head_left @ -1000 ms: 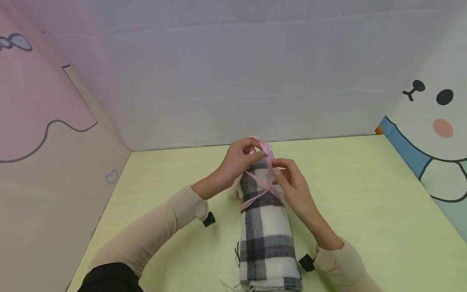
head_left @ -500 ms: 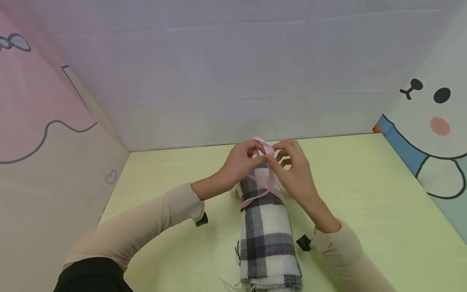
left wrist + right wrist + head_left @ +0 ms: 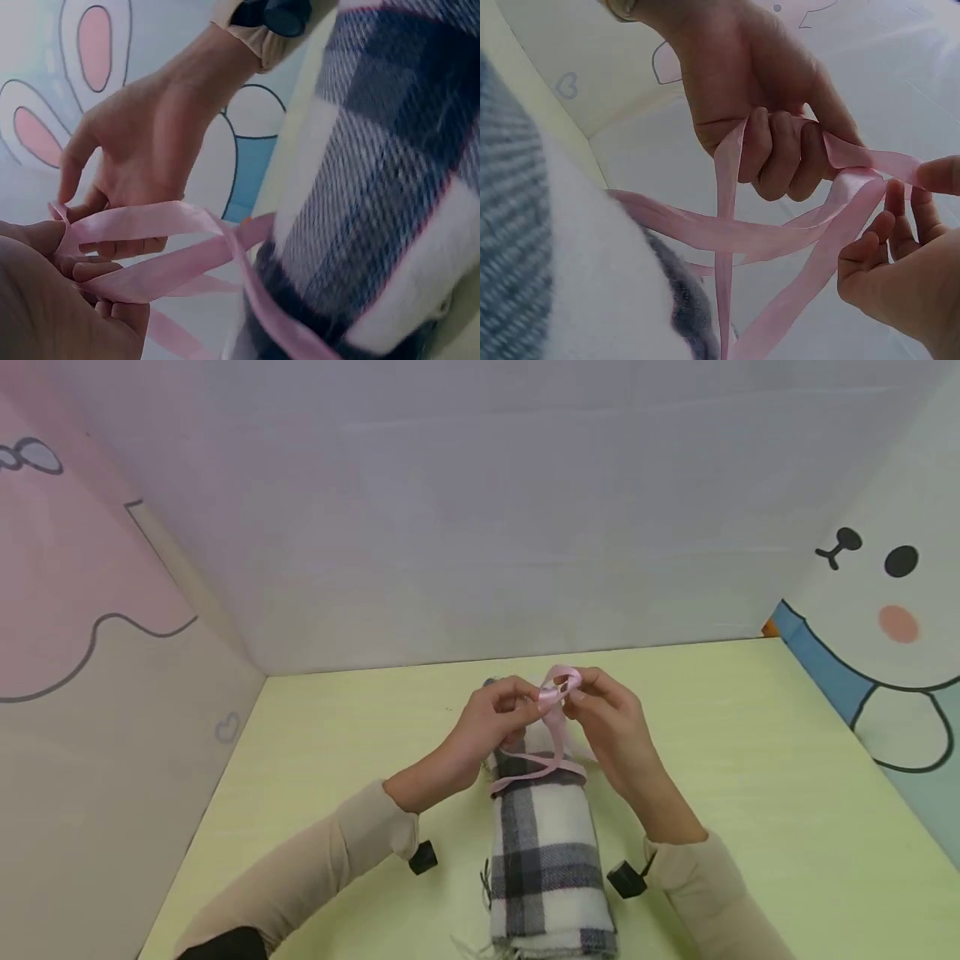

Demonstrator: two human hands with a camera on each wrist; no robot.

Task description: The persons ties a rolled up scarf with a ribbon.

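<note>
A rolled black-and-white plaid scarf (image 3: 551,852) lies lengthwise on the yellow-green table (image 3: 750,793). A pink ribbon (image 3: 553,727) crosses over its far end and rises to a small loop between both hands. My left hand (image 3: 498,714) pinches the ribbon with curled fingers (image 3: 780,150). My right hand (image 3: 607,710) pinches the loop from the other side, thumb and forefinger on the band. In the left wrist view the ribbon (image 3: 150,240) runs from my left fingers to the scarf (image 3: 375,195). In the right wrist view the ribbon (image 3: 780,232) strands cross above the scarf (image 3: 562,277).
Cartoon-printed panels wall in the table: pink and beige on the left (image 3: 90,635), pale lilac at the back (image 3: 487,510), a white bear figure on the right (image 3: 885,610). Scarf fringe (image 3: 487,943) hangs at the near edge. Black wrist cameras (image 3: 422,857) sit on both cuffs.
Both hands have come together above the scarf's far end. The right hand rose from the crossed ribbon to the loop, and the ribbon now stands up from the scarf.
</note>
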